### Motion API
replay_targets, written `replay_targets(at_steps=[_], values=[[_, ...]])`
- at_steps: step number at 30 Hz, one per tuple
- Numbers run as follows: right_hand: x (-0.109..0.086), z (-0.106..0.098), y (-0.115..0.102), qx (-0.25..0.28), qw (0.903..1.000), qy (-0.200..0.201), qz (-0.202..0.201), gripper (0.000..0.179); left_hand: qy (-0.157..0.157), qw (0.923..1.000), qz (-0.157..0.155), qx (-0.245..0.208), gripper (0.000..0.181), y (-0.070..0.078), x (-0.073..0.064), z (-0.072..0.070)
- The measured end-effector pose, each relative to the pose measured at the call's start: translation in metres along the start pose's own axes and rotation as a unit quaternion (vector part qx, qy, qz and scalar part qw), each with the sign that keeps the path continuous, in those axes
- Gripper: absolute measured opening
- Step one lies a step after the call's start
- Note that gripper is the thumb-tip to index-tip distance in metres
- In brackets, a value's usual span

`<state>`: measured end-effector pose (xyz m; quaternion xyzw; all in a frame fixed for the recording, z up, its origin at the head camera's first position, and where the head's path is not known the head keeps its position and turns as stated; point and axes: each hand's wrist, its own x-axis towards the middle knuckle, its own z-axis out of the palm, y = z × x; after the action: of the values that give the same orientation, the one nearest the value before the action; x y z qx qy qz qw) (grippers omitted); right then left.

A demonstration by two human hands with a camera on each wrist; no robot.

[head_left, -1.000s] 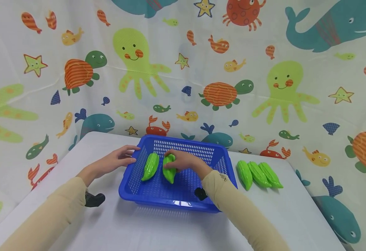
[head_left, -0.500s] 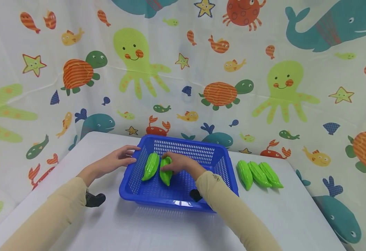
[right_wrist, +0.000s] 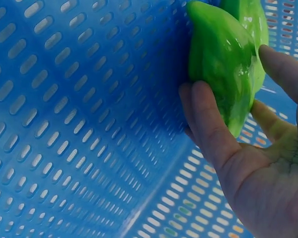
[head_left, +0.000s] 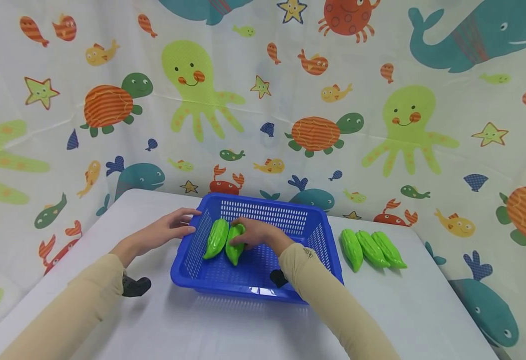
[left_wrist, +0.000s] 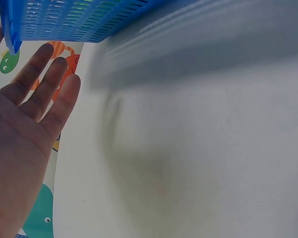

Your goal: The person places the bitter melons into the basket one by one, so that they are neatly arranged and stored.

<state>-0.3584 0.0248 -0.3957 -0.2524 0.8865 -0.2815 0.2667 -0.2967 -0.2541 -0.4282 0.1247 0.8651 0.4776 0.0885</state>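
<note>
Toward the blue basket (head_left: 253, 293)'s left edge, your right hand (head_left: 254, 233) has brought its pinched green gourd (head_left: 233, 253) beside the second gourd (head_left: 217, 238), pairing them; your left hand (head_left: 165, 229) has fingers apart.

What kind of building this is cannot be told, but the spot is a cloth-screened work corner, shown by a smooth white worktop (head_left: 154, 322) across the lower middle and a creased white cloth (head_left: 267, 107) printed with colourful cartoon sea animals, filling the top and both sides.

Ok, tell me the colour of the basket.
The basket is blue, best seen in the head view.
</note>
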Motion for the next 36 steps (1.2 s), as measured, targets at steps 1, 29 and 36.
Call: replay_targets(at_steps=[1, 29, 36], values=[[0.000, 0.000, 0.000, 0.000, 1.0000, 0.000, 0.000, 0.061, -0.001, 1.0000, 0.001, 0.001, 0.068, 0.000, 0.000, 0.000], [-0.062, -0.041, 0.000, -0.072, 0.9930, 0.092, -0.017, 0.059, -0.001, 1.0000, -0.005, 0.000, 0.067, 0.003, -0.001, 0.000], [-0.087, -0.054, 0.008, -0.027, 0.9890, 0.141, -0.034, 0.064, 0.000, 1.0000, -0.005, -0.002, 0.068, 0.004, -0.001, 0.000]])
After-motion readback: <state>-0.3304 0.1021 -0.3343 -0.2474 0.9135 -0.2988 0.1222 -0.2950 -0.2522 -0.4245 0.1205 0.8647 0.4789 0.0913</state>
